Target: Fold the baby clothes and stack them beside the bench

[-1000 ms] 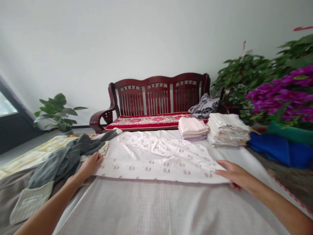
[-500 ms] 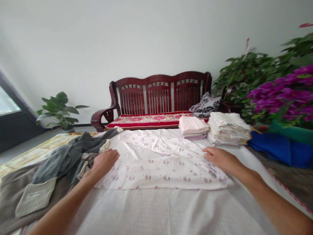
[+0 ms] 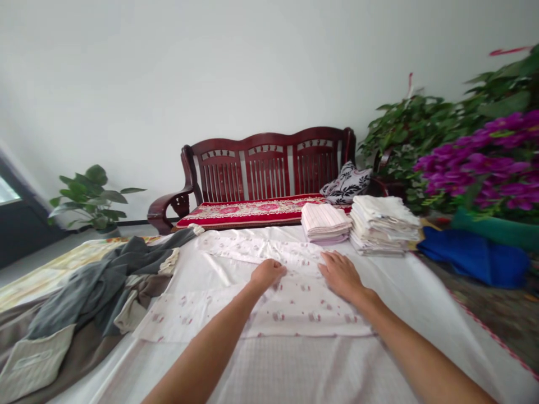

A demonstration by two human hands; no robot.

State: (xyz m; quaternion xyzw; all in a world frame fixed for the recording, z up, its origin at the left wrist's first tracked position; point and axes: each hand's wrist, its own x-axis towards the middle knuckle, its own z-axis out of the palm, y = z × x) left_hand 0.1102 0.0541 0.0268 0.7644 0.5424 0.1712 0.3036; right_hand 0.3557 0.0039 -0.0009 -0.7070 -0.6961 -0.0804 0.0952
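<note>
Light printed pajama pants lie spread over the white cloth, their two legs pointing left and splayed apart. My left hand rests at the middle of the pants where the legs meet, its fingers curled in on the fabric; the fingertips are partly hidden. To its right, my right hand lies flat on the waist end with fingers stretched out. A folded pink striped stack and a taller pile of folded off-white clothes sit just beyond my right hand.
Crumpled grey and brown clothes lie at the left on the white cloth. Behind stands a dark red wooden bench with a patterned cushion. Purple flowers and a blue cloth are on the right.
My left hand has moved right from the left side of the pants to their middle and curled. My right hand has shifted slightly left and its fingers have spread flat.
</note>
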